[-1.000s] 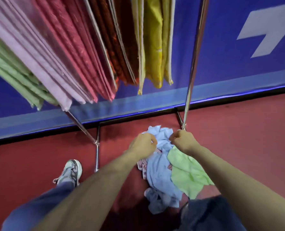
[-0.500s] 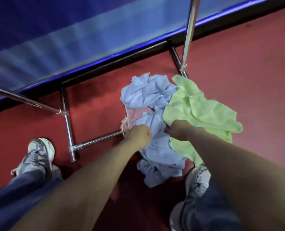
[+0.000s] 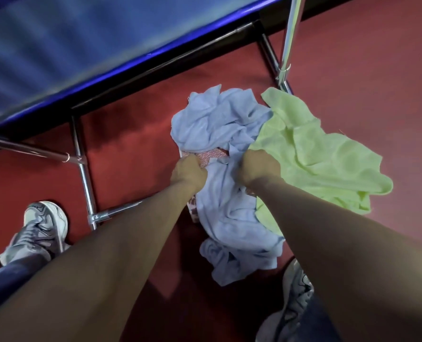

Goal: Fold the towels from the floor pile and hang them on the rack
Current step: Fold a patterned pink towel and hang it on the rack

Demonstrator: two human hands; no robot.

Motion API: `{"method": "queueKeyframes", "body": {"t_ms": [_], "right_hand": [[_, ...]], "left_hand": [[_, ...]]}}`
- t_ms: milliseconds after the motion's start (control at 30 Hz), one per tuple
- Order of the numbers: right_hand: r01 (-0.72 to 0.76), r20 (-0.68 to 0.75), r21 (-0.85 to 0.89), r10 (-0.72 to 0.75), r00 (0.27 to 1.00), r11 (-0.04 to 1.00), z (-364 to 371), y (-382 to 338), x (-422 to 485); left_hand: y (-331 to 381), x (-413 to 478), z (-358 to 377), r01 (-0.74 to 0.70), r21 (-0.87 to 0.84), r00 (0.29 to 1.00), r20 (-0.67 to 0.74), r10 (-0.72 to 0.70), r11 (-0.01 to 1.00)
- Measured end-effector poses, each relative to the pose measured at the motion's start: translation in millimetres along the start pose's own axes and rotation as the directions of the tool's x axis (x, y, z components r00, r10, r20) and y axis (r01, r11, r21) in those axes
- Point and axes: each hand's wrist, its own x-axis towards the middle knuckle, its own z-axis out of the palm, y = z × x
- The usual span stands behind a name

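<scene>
Blue towel (image 3: pixel 227 213) gripped by left hand (image 3: pixel 189 171) and right hand (image 3: pixel 258 169)

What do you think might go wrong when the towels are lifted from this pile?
The left hand and right hand grip into the crumpled towel pile, so lifting the blue towel may drag the overlapping green towel along. The green towel's corner lies at the rack foot and might snag.

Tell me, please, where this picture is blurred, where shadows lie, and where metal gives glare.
Head view: blur smears the blue wall; the left hand, right hand and towels are fairly sharp; soft shadows darken the red floor left of the towels and beneath the arms; small glare spots sit on the chrome joint of the rack.
</scene>
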Motion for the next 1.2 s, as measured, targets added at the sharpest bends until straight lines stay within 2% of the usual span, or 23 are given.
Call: {"method": "queueKeyframes", "body": {"t_ms": [33,100,267,400,567,700,767,800,867,900,1000,1100,1200], "right_hand": [[-0.005,-0.066,0.03,0.007,0.998,1.0,2.7,-2.2,4.0],[-0.017,-0.113,0.07,0.025,0.993,0.997,8.7,-5.0,8.7],[-0.019,-0.057,0.004,0.019,0.998,1.0,20.2,-7.1,15.4],[-0.025,-0.022,0.083,0.027,0.999,0.996,16.1,-5.5,13.5],[-0.042,-0.04,0.212,0.051,0.998,0.976,3.5,-1.5,4.9],[-0.035,-0.012,0.202,0.038,0.999,0.979,-28.0,-7.4,-16.1],[-0.026,0.006,0.252,0.025,1.0,0.967,-46.9,-21.9,-33.9],[-0.026,0.025,0.291,0.02,0.999,0.956,-56.4,-31.5,-44.2],[-0.015,0.067,0.388,-0.012,0.998,0.922,-76.5,-52.0,-68.8],[0.001,0.064,0.438,-0.032,0.997,0.899,-86.9,-60.9,-82.3],[0.062,-0.036,0.607,-0.05,0.998,0.792,-119.0,-80.2,-124.9],[0.144,-0.101,0.721,-0.103,0.99,0.678,-157.3,-94.8,-170.5],[0.268,-0.195,0.675,-0.184,0.963,0.688,-199.2,-107.5,-224.2]], "left_hand": [[-1.3,1.1,0.8,0.007,-0.008,1.0,-0.002,-0.007,1.0],[-3.7,2.7,1.7,0.011,-0.017,1.0,0.012,-0.011,1.0],[-5.3,1.9,5.0,-0.047,0.042,0.997,0.058,0.044,0.998],[-3.5,-11.6,6.3,-0.121,0.114,0.989,0.101,0.109,0.986],[-3.8,-34.1,1.1,-0.165,0.104,0.985,0.076,0.158,0.981],[-2.3,-60.5,-13.6,-0.196,0.084,0.971,0.155,0.181,0.977],[6.7,-78.7,-31.3,-0.219,-0.008,0.96,0.177,0.217,0.976],[13.6,-87.9,-40.7,-0.237,-0.107,0.952,0.172,0.253,0.966],[29.9,-110.6,-66.0,-0.255,-0.324,0.944,0.12,0.307,0.911],[36.7,-121.7,-80.9,-0.265,-0.379,0.947,0.073,0.314,0.887],[47.7,-155.3,-133.3,-0.362,-0.348,0.928,-0.051,0.368,0.865],[48.4,-193.1,-189.7,-0.43,-0.219,0.903,-0.078,0.423,0.876],[44.7,-227.4,-229.5,-0.446,-0.168,0.895,-0.06,0.442,0.879]]}}
